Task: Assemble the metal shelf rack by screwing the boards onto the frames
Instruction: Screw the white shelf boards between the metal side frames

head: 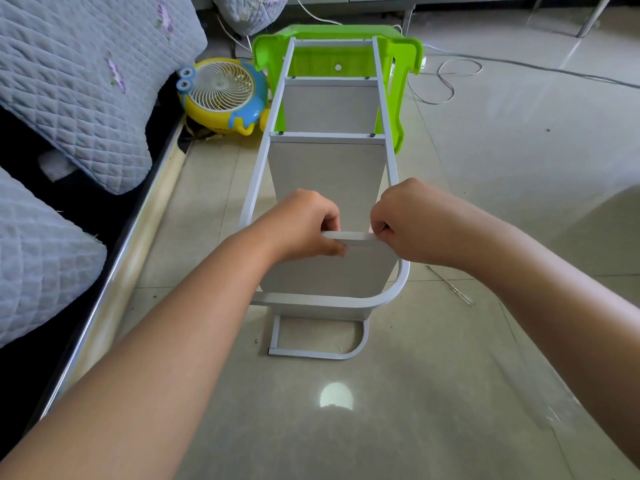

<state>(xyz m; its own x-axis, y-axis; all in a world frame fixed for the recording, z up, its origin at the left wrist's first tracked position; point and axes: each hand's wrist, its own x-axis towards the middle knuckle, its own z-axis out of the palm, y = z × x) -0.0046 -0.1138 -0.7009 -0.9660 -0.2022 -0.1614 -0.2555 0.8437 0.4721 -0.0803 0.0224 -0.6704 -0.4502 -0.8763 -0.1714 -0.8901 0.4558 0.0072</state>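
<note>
The white metal rack (325,188) lies on its side on the shiny tile floor (485,174). Its far end leans against a green plastic stool (401,81). Its near end, with the round corner, is close to the person.

Two grey boards are already on the frame. The far board (329,105) sits near the stool. The middle board (327,168) sits below it. Small dark screws (281,133) show at the ends of the bars above these boards.

The near board (329,268) stands between the two frame sides, right under both hands. The left hand (304,223) curls over the left part of the white bar (348,235) at the top of this board. Its thumb presses on the front of the board. The right hand (405,223) grips the right end of the same bar, with the fingers curled tight. Both hands are close together, with a short bit of bar showing between them. I cannot tell if a screw is inside either hand.

A thin metal tool (450,285) lies on the floor to the right of the rack, away from the hands. A yellow and blue toy fan (221,95) sits by the bed (86,98) on the left. White cords (446,77) lie on the floor behind the stool.
</note>
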